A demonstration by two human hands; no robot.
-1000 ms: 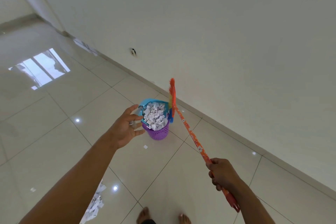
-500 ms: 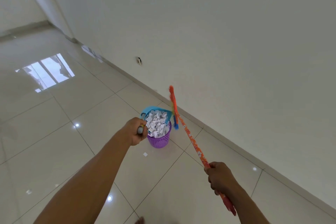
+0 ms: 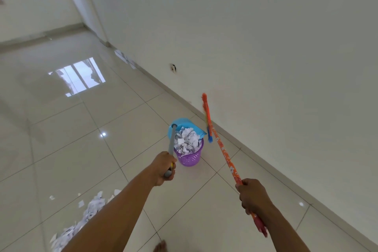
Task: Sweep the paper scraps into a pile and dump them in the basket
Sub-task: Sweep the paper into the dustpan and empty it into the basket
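White tiled floor along the wall: the left hand, open a second ago, now grips the dustpan handle above the basket heaped with paper scraps. The right hand clasps the broom. A pile near left probably needs another load.

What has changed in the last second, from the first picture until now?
The left hand, open a second ago, reached forward to the dustpan and took hold of its handle; its fingers now grip the near end. Unchanged: the dustpan stays on the basket, which is full of scraps, and the right hand holds the broom, head raised.
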